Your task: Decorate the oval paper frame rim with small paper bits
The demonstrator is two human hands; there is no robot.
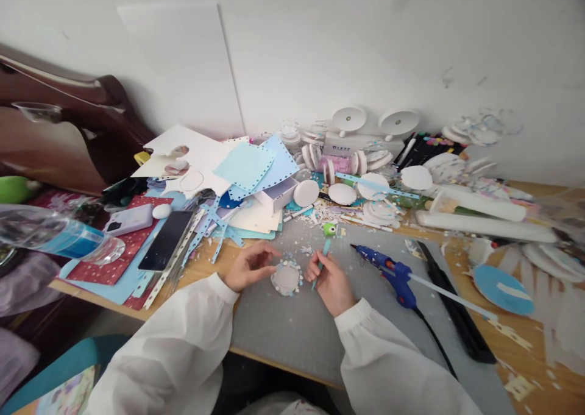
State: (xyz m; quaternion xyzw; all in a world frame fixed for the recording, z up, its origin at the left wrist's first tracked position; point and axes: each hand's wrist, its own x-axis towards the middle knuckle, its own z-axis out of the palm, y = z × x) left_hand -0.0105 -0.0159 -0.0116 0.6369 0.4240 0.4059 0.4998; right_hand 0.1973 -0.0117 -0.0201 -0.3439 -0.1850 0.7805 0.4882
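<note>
A small round disc with a rim of white and pale blue bits lies on the grey cutting mat. At its left edge is my left hand, with thumb and fingers apart; whether a fingertip touches the rim I cannot tell. To the right of the disc, my right hand is closed on a thin teal stick, held nearly upright. White and blue paper bits lie just behind the disc. A blue glue gun rests on the mat to the right, its nozzle pointing left.
A small green figure stands at the mat's back edge. Behind it are white discs and paper scraps. Patterned paper sheets, a phone and a tilted water bottle are left; a long black tool lies right.
</note>
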